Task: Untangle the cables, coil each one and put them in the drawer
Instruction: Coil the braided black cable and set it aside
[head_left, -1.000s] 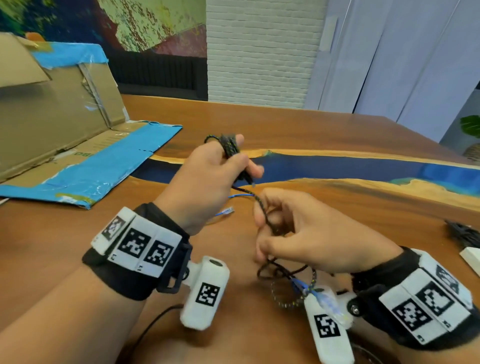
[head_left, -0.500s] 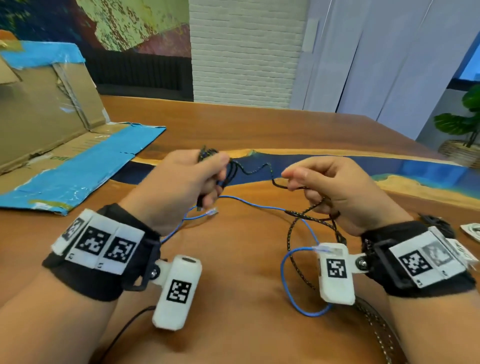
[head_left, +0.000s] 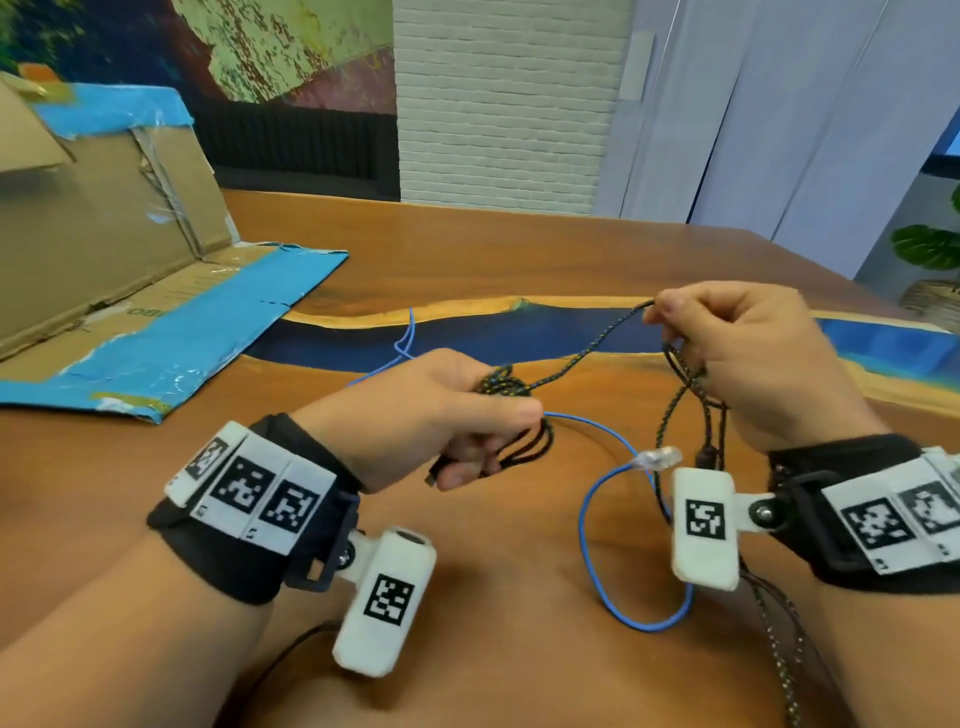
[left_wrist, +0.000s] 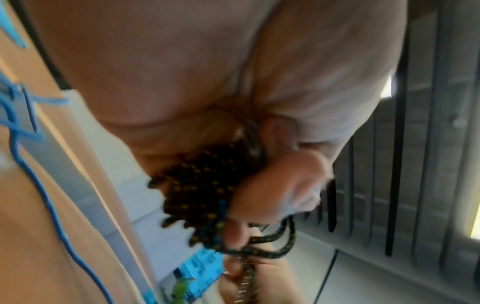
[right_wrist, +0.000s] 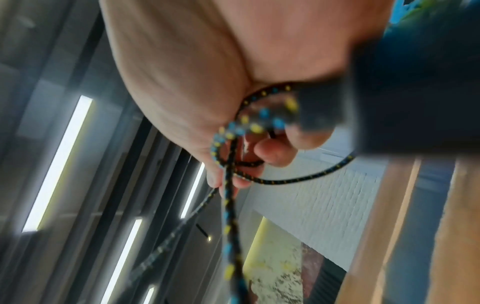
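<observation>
A: Braided cable (head_left: 582, 356) partly coiled: left hand (head_left: 415, 415) grips the loops, right hand (head_left: 743, 358) pinches the free run above the worktop (head_left: 493, 249).
B: And the blue cable (head_left: 613, 519)?
A: Loose, uncoiled on the worktop. No drawer visible; stowing remains.

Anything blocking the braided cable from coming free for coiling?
Yes. The blue cable crosses the black braided cable between the left hand and right hand, which both grip the braided one. No drawer is in view.
</observation>
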